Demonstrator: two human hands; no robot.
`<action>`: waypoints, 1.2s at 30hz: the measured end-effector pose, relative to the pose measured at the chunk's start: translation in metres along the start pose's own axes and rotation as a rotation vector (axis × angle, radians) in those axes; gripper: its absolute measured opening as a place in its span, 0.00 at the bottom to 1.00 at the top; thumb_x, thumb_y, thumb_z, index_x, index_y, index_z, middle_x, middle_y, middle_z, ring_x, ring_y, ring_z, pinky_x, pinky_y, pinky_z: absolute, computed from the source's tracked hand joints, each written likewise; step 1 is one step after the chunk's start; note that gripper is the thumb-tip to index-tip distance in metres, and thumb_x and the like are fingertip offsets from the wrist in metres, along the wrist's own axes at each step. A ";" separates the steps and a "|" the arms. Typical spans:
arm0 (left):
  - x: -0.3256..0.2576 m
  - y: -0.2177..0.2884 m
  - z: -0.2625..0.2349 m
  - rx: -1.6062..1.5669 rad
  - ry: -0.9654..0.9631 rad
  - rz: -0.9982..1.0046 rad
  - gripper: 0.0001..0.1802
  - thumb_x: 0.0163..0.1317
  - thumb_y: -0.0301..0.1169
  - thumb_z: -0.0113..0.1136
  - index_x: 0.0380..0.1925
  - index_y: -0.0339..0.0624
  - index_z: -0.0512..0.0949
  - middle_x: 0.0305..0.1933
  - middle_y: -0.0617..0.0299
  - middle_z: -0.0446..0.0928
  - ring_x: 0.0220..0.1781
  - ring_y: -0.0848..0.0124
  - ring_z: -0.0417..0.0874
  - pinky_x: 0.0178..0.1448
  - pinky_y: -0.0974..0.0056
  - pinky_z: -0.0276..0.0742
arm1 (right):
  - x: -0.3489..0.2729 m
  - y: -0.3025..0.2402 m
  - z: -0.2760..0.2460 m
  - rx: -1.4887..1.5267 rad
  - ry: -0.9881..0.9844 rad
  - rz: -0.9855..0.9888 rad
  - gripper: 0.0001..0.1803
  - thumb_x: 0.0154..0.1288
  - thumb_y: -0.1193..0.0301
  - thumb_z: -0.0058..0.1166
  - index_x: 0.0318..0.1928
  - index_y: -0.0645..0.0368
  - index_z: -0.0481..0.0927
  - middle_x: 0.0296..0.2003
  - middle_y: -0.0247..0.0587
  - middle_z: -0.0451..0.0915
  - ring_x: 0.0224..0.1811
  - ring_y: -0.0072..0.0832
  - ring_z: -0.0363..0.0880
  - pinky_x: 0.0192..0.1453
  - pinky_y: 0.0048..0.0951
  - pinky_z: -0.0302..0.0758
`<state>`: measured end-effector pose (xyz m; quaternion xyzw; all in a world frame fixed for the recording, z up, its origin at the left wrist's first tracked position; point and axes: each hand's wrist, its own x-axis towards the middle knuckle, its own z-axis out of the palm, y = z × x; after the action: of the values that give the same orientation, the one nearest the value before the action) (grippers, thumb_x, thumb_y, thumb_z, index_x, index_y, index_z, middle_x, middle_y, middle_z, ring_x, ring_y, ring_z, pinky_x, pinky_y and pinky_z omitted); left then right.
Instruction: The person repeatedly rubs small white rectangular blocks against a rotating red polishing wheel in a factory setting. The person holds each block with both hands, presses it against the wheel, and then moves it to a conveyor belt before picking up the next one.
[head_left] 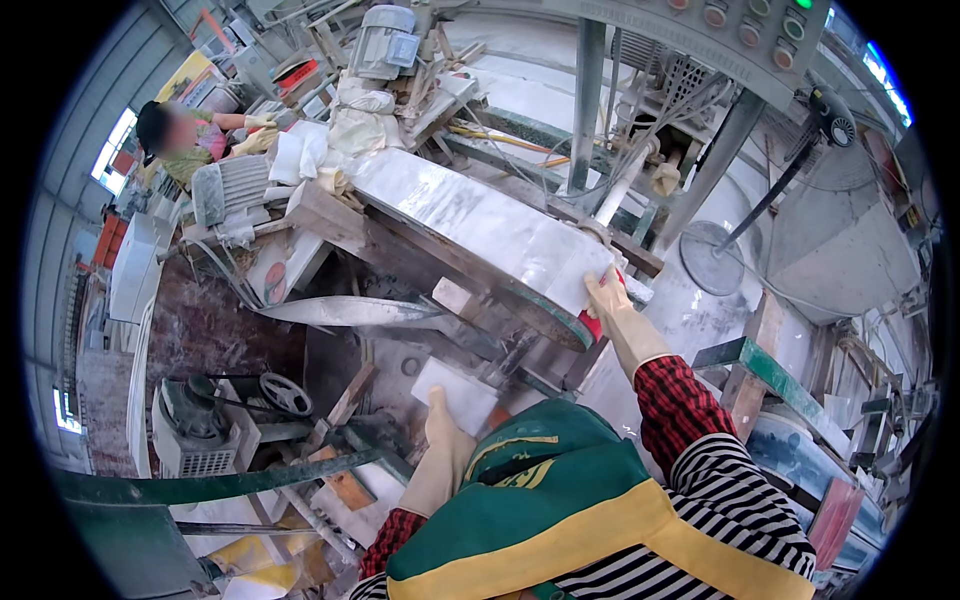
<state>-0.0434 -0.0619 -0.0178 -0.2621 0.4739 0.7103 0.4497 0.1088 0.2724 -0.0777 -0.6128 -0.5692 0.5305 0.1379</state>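
Head view: left fingers hold slab; perforated box under motor.

white slab; squarish, askew; red piece; partly hidden; at long pale surface's right end

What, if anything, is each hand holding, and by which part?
The left hand holds a white slab by its near edge. The right hand is on a red piece at the end of the long machine; its grip is unclear.
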 end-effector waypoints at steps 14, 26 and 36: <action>-0.010 -0.009 0.025 -0.004 -0.147 -0.009 0.28 0.74 0.53 0.48 0.61 0.43 0.73 0.60 0.54 0.79 0.60 0.51 0.80 0.65 0.42 0.76 | -0.025 0.003 -0.007 0.394 -0.137 -0.074 0.47 0.67 0.66 0.59 0.80 0.56 0.47 0.28 0.43 0.82 0.18 0.27 0.76 0.22 0.31 0.77; -0.009 -0.011 0.022 0.142 -0.184 0.039 0.31 0.72 0.59 0.45 0.62 0.49 0.73 0.58 0.56 0.79 0.56 0.49 0.81 0.55 0.37 0.75 | -0.035 0.012 -0.005 0.435 0.010 -0.071 0.40 0.67 0.65 0.64 0.76 0.53 0.61 0.38 0.41 0.83 0.28 0.25 0.79 0.33 0.28 0.80; -0.006 -0.012 0.022 0.133 -0.192 0.059 0.30 0.72 0.59 0.47 0.61 0.48 0.73 0.56 0.55 0.80 0.51 0.49 0.83 0.47 0.40 0.77 | -0.046 -0.015 0.002 0.532 -0.077 0.002 0.44 0.64 0.66 0.67 0.77 0.53 0.59 0.36 0.36 0.82 0.31 0.23 0.79 0.38 0.25 0.80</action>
<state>-0.0289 -0.0427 -0.0093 -0.1484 0.4821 0.7120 0.4884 0.1084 0.2375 -0.0449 -0.5352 -0.4141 0.6843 0.2718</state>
